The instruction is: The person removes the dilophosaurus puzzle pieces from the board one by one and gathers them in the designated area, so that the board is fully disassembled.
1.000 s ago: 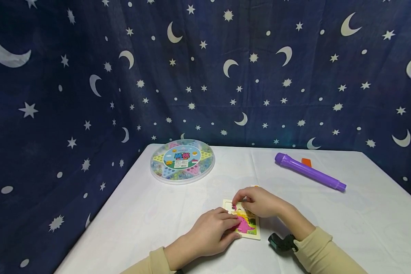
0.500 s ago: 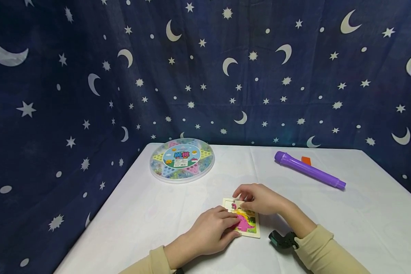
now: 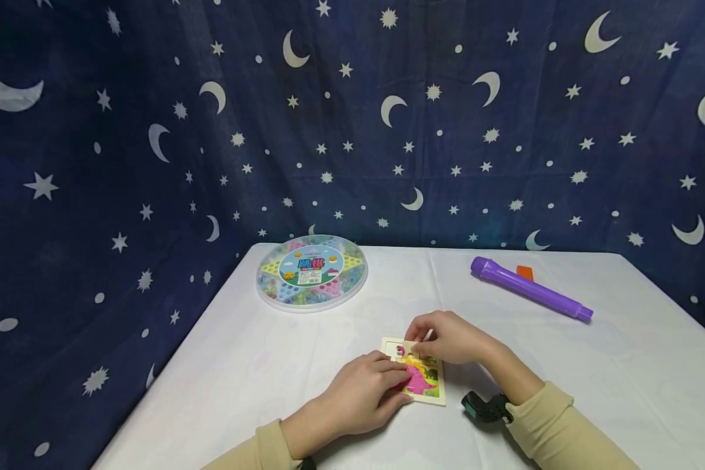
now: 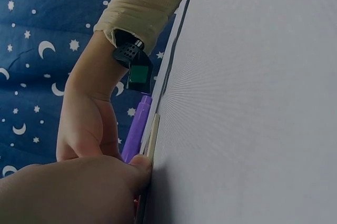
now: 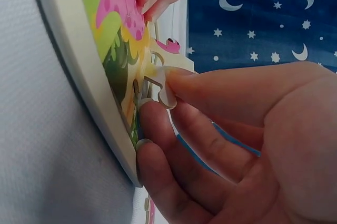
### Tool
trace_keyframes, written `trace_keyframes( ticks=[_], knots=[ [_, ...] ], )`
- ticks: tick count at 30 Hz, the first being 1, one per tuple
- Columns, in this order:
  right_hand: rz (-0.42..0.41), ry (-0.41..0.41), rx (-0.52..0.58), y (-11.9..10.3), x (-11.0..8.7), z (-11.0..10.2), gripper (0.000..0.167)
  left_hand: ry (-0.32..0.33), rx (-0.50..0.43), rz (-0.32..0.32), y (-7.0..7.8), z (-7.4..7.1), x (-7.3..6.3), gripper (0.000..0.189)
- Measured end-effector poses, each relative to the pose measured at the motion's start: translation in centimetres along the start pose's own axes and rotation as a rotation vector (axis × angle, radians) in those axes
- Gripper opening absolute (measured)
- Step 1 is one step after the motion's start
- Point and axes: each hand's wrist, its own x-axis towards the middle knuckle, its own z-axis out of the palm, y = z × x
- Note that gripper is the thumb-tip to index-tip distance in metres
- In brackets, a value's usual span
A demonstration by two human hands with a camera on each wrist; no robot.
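A small jigsaw puzzle (image 3: 425, 384) in a cream frame lies on the white table, showing a pink dinosaur among green plants. My left hand (image 3: 358, 398) rests its fingers on the picture's left part, thumb at the near edge. Between right thumb and fingers I pinch a puzzle piece (image 5: 164, 93) over the upper part; my right hand (image 3: 451, 336) comes in from the right. Beside it sits a piece with the dinosaur's pink head (image 5: 169, 46). In the left wrist view my left thumb (image 4: 140, 164) touches the frame's edge. The pinched piece's picture side is mostly hidden.
At the back left lies a round, clear-lidded board game box (image 3: 313, 274) with colourful marbles. A purple microphone-shaped tube (image 3: 531, 289) lies back right, with an orange block (image 3: 525, 273) behind it. A starry dark blue curtain (image 3: 352, 117) hangs behind the table.
My right hand has shifted away from me and slightly right along the puzzle's top, still pinching the piece. The left hand stays on the puzzle. The head view has tilted slightly down.
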Motion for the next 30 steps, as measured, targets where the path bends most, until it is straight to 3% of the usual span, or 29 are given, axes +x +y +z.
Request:
trace_keyframes(
  ticks=[7, 15, 24, 30],
  knots=[
    [-0.001, 0.035, 0.010, 0.0, 0.1, -0.5, 0.010, -0.010, 0.022, 0.001, 0.1, -0.3, 0.2, 0.032],
    [-0.057, 0.081, 0.005, 0.5, -0.2, -1.8, 0.010, -0.003, 0.021, -0.011, 0.1, -0.3, 0.2, 0.033],
    [0.027, 0.058, 0.081, 2.2, -0.3, -2.4, 0.013, -0.040, 0.000, -0.134, 0.0, -0.1, 0.0, 0.035],
    [0.021, 0.090, 0.147, 3.8, -0.7, -3.4, 0.014, -0.017, -0.016, -0.138, -0.1, 0.0, -0.1, 0.035]
  ],
)
